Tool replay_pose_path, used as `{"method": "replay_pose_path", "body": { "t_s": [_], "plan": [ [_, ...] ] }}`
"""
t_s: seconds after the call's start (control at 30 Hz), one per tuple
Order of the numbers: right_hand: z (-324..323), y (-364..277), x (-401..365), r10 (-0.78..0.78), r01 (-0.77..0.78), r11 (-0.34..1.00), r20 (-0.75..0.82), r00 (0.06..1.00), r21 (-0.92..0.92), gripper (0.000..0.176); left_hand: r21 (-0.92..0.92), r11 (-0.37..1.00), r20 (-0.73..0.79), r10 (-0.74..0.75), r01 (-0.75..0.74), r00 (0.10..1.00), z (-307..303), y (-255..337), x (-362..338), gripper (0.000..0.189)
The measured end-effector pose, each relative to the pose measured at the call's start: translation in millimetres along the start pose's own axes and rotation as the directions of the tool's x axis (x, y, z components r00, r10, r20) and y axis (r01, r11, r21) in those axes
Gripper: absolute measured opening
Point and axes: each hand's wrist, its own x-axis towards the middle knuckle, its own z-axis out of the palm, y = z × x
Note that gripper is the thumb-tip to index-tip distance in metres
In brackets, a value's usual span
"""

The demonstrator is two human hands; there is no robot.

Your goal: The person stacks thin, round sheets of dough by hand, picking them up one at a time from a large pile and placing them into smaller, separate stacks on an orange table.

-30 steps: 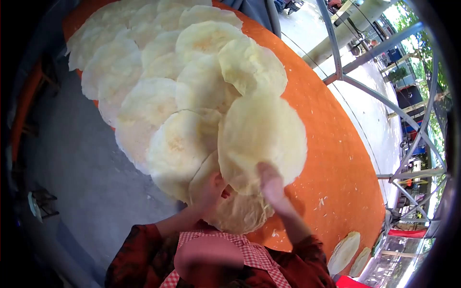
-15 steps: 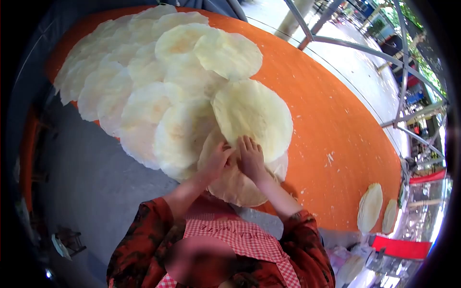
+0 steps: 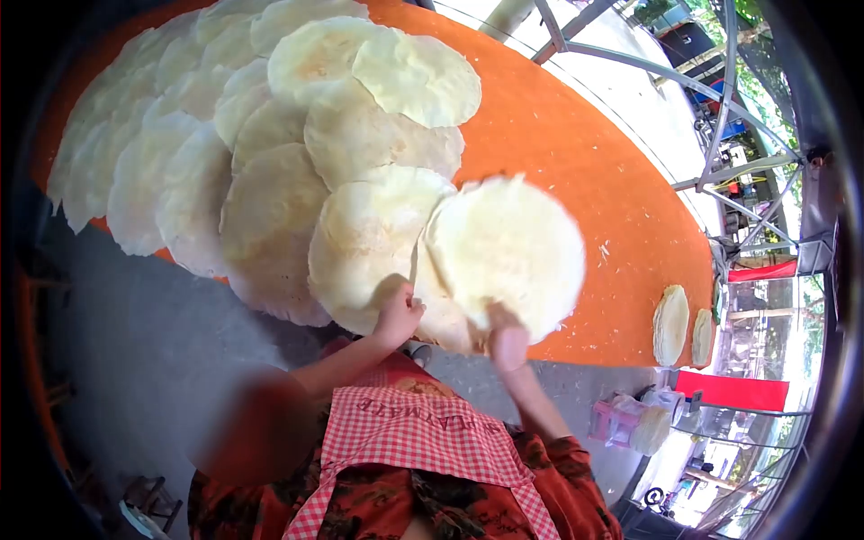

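Observation:
Many thin, pale round flatbreads (image 3: 270, 193) overlap across the orange table. My left hand (image 3: 400, 312) is closed at the lower right edge of one flatbread (image 3: 382, 243); whether it pinches that edge I cannot make out. Slightly blurred, my right hand (image 3: 508, 340) grips the near edge of another round flatbread (image 3: 508, 247), its thumb side on top and the other fingers hidden. That flatbread, also blurred, lies over more sheets whose edges show at its left.
The orange table (image 3: 621, 297) carries scattered crumbs. Two small stacks of flatbreads (image 3: 670, 326) stand near its right end. Metal frame bars (image 3: 643, 63) rise beyond the far edge. Below right are plastic bags (image 3: 621, 421), and a stool (image 3: 153, 499) is at lower left.
The top flatbread has shifted right and nearer, with my right hand at its near edge. My hands have moved apart. A flatbread now lies to the left, by my left hand. The view has shifted.

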Motion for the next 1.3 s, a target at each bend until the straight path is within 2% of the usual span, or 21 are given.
{"method": "replay_pose_path", "body": {
  "t_s": [0.03,0.07,0.17,0.23,0.33,0.43,0.57,0.67,0.83,0.93,0.97,1.0,1.03,1.07,1.1,1.13,1.2,1.23,1.3],
  "plan": [
    [21,-9,-16,0.0,0.0,1.0,0.015,1.0,0.001,0.04,0.05,0.998,0.027,-0.038,0.036,0.999,-7,22,-1,0.02],
    [35,-17,-24,0.002,-0.002,1.0,0.026,1.0,0.005,0.042,0.054,0.998,0.041,-0.044,0.042,0.998,-7,16,3,0.02],
    [35,-30,-24,0.161,-0.16,0.987,0.025,0.987,-0.013,0.042,0.033,0.995,0.092,-0.096,0.093,0.991,-5,1,13,0.017],
    [26,-40,-25,0.141,-0.141,0.99,0.019,0.99,-0.018,0.042,-0.029,0.985,0.146,-0.167,0.173,0.975,-10,11,17,0.013],
    [32,-53,-26,0.147,-0.146,0.988,0.026,0.989,-0.048,0.044,-0.142,0.974,0.16,-0.155,0.179,0.975,-11,20,16,0.008],
    [38,-70,-26,0.162,-0.16,0.986,0.045,0.986,-0.05,0.046,-0.183,0.945,0.228,-0.228,0.272,0.947,-18,43,10,0.005],
    [32,-81,-21,0.149,-0.149,0.989,0.086,0.985,0.0,0.053,-0.19,0.933,0.243,-0.256,0.305,0.936,-19,40,12,0.011],
    [20,-100,-17,0.158,-0.137,0.968,0.085,0.984,-0.212,0.055,-0.189,0.931,0.264,-0.258,0.312,0.929,-16,42,16,0.015],
    [29,-93,-5,0.247,-0.241,0.969,0.157,0.956,-0.057,0.051,-0.332,0.842,0.314,-0.327,0.426,0.891,-17,76,-1,0.025],
    [47,-72,-1,0.276,-0.308,0.942,0.217,0.936,0.131,0.045,-0.453,0.789,0.434,-0.211,0.415,0.876,-23,84,-14,0.028],
    [48,-60,1,0.28,-0.331,0.922,0.244,0.929,0.201,0.043,-0.482,0.778,0.455,-0.171,0.403,0.874,-33,85,-15,0.035],
    [33,-49,16,0.33,-0.384,0.913,0.306,0.893,0.135,0.041,-0.247,0.969,0.154,0.049,-0.01,0.987,-44,72,-8,0.039],
    [20,-32,26,0.277,-0.274,0.933,0.022,0.961,0.235,0.044,0.129,0.93,-0.058,0.354,-0.345,0.933,-59,46,1,0.043],
    [2,-8,48,0.309,-0.331,0.937,0.175,0.935,0.112,0.047,0.53,0.675,-0.116,0.658,-0.514,0.744,-76,26,1,0.047],
    [-44,-4,71,0.321,-0.346,0.936,0.246,0.915,0.067,0.036,0.678,0.621,-0.241,0.694,-0.393,0.679,-100,34,-6,0.05],
    [-47,27,84,0.255,-0.27,0.949,0.105,0.961,0.16,0.02,0.791,0.559,-0.338,0.739,-0.251,0.583,-124,44,-11,0.052],
    [-122,5,111,0.147,-0.148,0.988,0.04,0.988,0.032,0.022,0.427,0.897,-0.47,0.332,-0.118,0.818,-162,3,3,0.049],
    [-141,-14,112,0.128,-0.126,0.991,0.047,0.991,-0.039,0.023,0.204,0.979,-0.451,0.09,0.005,0.888,-170,-16,10,0.048],
    [-153,-67,115,0.091,-0.078,0.98,0.062,0.994,-0.181,0.027,0.143,0.99,-0.397,0.041,0.017,0.917,-175,-36,18,0.047]
  ]
}}
